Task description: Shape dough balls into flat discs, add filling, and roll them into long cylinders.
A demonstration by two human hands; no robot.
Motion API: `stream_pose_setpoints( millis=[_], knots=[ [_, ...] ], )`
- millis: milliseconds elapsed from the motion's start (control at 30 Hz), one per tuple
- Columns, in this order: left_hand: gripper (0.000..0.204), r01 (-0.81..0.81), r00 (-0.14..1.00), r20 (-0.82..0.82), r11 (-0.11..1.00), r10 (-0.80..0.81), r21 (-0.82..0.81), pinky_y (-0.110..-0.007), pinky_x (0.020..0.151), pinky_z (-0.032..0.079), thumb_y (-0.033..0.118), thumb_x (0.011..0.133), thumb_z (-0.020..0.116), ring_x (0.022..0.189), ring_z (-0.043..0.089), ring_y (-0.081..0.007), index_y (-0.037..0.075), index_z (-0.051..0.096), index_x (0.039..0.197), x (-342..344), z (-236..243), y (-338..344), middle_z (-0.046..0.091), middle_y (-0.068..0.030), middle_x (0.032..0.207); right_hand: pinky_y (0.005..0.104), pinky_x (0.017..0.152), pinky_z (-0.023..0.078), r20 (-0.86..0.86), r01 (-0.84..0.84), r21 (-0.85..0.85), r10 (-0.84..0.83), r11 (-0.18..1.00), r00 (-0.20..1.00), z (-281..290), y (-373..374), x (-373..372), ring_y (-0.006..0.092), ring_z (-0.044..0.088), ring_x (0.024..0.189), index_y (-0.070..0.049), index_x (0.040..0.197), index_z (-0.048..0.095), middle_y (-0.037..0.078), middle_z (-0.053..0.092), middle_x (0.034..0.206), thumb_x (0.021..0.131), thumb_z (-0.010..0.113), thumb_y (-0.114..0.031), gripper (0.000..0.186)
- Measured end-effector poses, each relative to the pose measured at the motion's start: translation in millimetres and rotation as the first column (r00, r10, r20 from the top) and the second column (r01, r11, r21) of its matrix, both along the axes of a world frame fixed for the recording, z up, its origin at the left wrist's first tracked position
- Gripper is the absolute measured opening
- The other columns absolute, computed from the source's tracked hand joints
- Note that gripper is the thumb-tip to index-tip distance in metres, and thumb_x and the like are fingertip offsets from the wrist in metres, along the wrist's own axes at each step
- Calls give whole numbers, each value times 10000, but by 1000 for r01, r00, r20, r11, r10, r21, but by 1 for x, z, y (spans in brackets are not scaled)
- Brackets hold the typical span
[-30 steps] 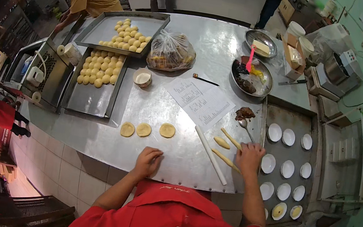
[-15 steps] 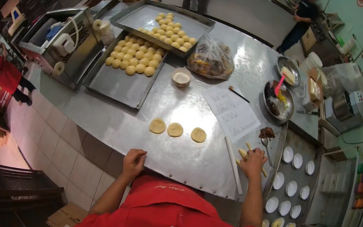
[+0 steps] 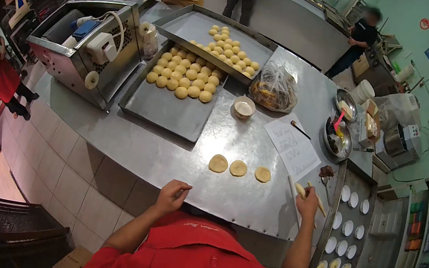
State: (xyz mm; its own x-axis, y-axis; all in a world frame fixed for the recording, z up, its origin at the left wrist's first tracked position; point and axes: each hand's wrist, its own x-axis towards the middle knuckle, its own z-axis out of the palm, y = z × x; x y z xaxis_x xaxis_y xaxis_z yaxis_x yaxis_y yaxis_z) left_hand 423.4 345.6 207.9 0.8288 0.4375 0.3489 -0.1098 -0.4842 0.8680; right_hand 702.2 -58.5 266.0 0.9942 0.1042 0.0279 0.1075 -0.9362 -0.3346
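My right hand is closed around one end of a short, pale-yellow tapered rod, apparently a small rolling pin, at the table's right side. Beneath that hand lies a thin yellow stick, and a long white rod rests just left of it. Three flattened dough rounds form a row on the metal table, left of my right hand. Over the table's near edge hovers my left hand, its fingers curled and nothing visible in them.
Dough balls fill parts of two overlapping trays. Nearby stand a small bowl and a plastic bag. Right are a written sheet, a spoon, a filling bowl and a tray of white cups.
The whole view has shifted, so the table's things appear further right. My right hand has gripped the small rolling pin and drawn it up slightly. The left hand stays curled.
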Motion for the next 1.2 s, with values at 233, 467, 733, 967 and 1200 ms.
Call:
stream_pose_setpoints(
  millis=[233, 467, 733, 967, 1200],
  knots=[
    [325, 459, 864, -85, 844, -497, -276, -321, 798, 567, 49, 894, 703, 961, 674, -233, 50, 657, 1215, 35, 8, -20, 684, -126, 1133, 339, 834, 557, -225, -260, 514, 421, 817, 879, -5, 103, -90, 199, 689, 945, 9, 1123, 650, 136, 718, 1025, 829, 726, -104, 324],
    [512, 640, 684, -180, 700, -707, -316, -373, 918, 554, 141, 905, 745, 1100, 684, -268, 27, 548, 1363, 63, 6, -47, 678, -190, 1228, 307, 865, 557, -357, -229, 661, 567, 715, 742, -16, 148, -150, 156, 672, 990, -2, 1237, 648, 97, 704, 1133, 889, 729, -65, 363],
    [288, 699, 574, -285, 640, -768, -318, -335, 810, 560, 140, 911, 739, 909, 723, -200, -4, 689, 1155, 71, 17, -63, 752, -152, 1009, 287, 804, 585, -534, 108, 723, 454, 682, 713, -18, 92, -151, 153, 713, 871, 65, 1174, 683, 113, 744, 965, 911, 713, -28, 281],
    [391, 598, 543, -325, 629, -774, -497, -301, 818, 541, 170, 928, 741, 897, 682, -123, 25, 667, 1283, 88, 18, -103, 758, -85, 1046, 281, 813, 579, -452, 43, 757, 475, 652, 755, -32, 41, -134, 157, 716, 889, 50, 1152, 706, 118, 752, 976, 898, 740, -50, 276],
    [349, 442, 639, -335, 687, -692, -576, -250, 727, 537, 116, 912, 755, 836, 655, -79, 15, 691, 1240, 90, 2, -142, 750, -54, 1003, 271, 814, 558, -315, -118, 742, 500, 660, 807, -40, 12, -119, 130, 701, 916, 15, 1113, 738, 87, 757, 979, 891, 761, -88, 246]
  ],
)
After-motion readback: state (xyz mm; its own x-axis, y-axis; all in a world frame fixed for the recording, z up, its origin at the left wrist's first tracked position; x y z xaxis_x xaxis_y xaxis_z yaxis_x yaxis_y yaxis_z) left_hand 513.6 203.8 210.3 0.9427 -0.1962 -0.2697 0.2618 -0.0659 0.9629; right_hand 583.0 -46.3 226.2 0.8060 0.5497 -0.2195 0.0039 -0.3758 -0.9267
